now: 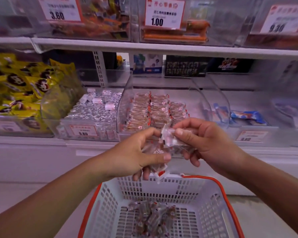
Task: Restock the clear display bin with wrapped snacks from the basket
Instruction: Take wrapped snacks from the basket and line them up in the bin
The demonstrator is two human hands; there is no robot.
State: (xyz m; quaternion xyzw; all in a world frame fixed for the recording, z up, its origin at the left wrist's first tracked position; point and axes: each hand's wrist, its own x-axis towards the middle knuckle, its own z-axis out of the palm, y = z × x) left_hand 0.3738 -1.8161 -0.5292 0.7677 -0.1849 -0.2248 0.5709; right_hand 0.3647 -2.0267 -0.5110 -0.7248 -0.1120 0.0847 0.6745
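Left hand (136,155): I grip a small bunch of wrapped snacks (157,169), thumb across the top and fingers curled under, so the bunch stays together while I sort it.
Right hand (201,140): I pinch one snack (170,140) by its wrapper between thumb and forefinger, pulling it free of the bunch; my hands are close together, nearly touching, over the basket's far rim.
Why held here: I keep both hands just in front of the clear bin (127,103) and above the basket (162,188), so anything I drop should fall back in.
Clear bin: on the lower shelf, straight ahead, with neat rows of the same snacks (153,110) filling its left and middle; the right side looks barer, so I judge that is where this one belongs.
Basket: white with an orange rim, below my hands; a loose heap of snacks (151,219) is left on its floor.
Neighbours: silver sweets (93,110) in the bin to the left, yellow packets (24,83) beyond.
Progress: partly done, by my reckoning.
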